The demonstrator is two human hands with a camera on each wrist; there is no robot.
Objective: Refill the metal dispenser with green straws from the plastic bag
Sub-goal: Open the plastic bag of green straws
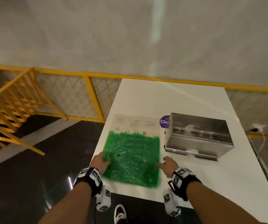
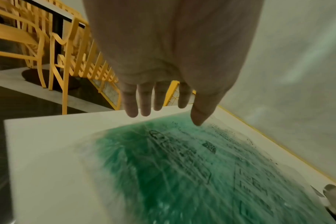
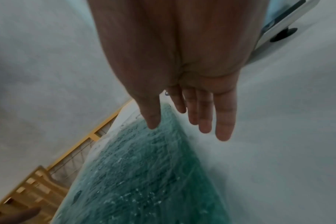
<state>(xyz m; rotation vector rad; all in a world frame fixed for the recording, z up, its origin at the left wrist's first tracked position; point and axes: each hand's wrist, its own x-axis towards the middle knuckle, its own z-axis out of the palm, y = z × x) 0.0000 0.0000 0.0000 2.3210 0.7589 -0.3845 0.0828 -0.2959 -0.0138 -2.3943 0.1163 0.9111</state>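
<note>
White table (image 1: 186, 101), one straw bag (image 1: 133, 157), one dispenser (image 1: 198, 135), two hands

wristbands (image 1: 88, 177): black, white tag-marked blocks; forearms bare; shoe (image 1: 120, 213): black-white

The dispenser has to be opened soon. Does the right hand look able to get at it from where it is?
Probably yes. The right hand is open at the straw bag's right edge; the metal dispenser stands just beyond, with only bare table between.

left hand (image 1: 100, 162) spread, right hand (image 1: 169, 165) spread
</note>
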